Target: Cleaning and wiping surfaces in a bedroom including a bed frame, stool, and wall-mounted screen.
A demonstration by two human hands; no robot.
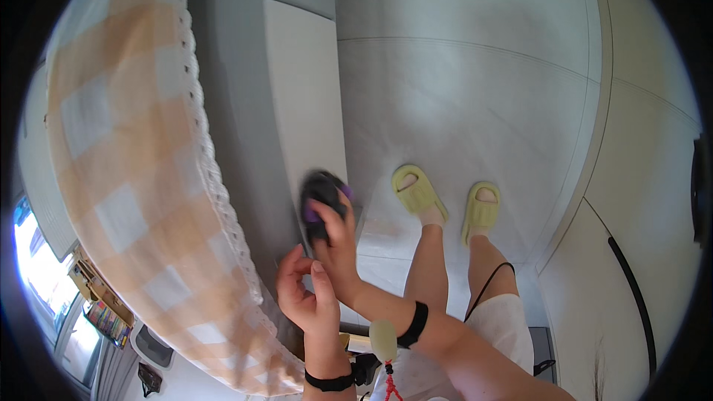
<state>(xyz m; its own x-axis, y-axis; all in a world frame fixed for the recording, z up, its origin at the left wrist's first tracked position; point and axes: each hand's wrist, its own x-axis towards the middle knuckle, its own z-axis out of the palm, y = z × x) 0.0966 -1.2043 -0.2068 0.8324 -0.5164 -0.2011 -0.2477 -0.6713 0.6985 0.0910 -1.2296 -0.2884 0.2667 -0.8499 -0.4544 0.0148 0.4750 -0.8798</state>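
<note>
My right hand [337,248] grips a black and purple object [322,203], blurred so that its exact kind cannot be told. It is held over the near end of a long pale panel [306,89] beside a grey surface. Just below and to the left is my left hand [309,292], its fingers loosely curled and the thumb apart, with nothing visible in it. Each wrist wears a black band. A pale green pendant [383,340] on a red cord hangs in front of my right forearm.
An orange-and-white checked cloth [122,139] with a white lace edge runs down the left. My feet, in yellow-green slides [420,189], stand on the grey tiled floor [445,100]. On the right is a pale cabinet front [590,284] with a long black handle [635,301]. Books [106,323] show far left.
</note>
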